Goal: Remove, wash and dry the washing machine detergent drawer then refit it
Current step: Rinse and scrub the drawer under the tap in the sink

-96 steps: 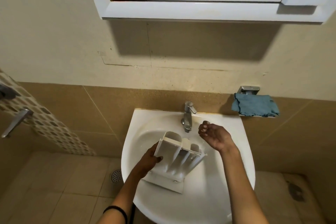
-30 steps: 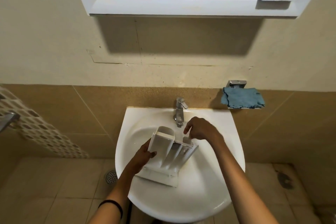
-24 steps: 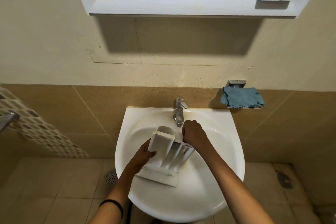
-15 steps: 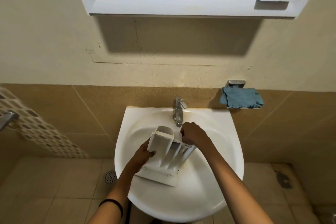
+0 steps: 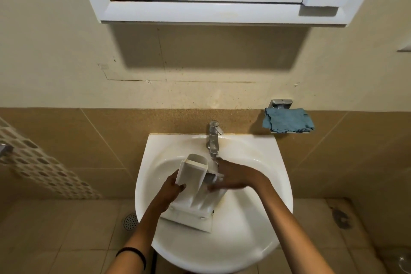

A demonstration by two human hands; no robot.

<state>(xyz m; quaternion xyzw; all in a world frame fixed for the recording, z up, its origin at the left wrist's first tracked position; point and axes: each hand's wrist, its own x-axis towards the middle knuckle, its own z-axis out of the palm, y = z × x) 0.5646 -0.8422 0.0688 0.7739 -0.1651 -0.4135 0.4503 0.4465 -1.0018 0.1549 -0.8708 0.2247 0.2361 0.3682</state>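
Observation:
The white detergent drawer point(image 5: 193, 187) stands tilted in the white sink point(image 5: 262, 224), its front panel toward me and its far end up under the tap point(image 5: 214, 138). Water runs from the spout onto it. My left hand point(image 5: 171, 191) grips the drawer's left side wall. My right hand point(image 5: 233, 177) lies across the drawer's right compartments with fingers spread flat, pressing on the wet plastic. A blue cloth point(image 5: 288, 120) rests on a small metal holder on the wall, right of the tap.
A white-framed mirror cabinet point(image 5: 211, 10) hangs above the sink. A floor drain point(image 5: 130, 220) sits on the tiled floor left of the basin. A patterned panel point(image 5: 42, 173) and a metal handle are at the left edge.
My right hand has spread its curled fingers flat and slid down across the drawer's compartments. My left hand keeps its grip on the drawer's side. The camera has tilted a little.

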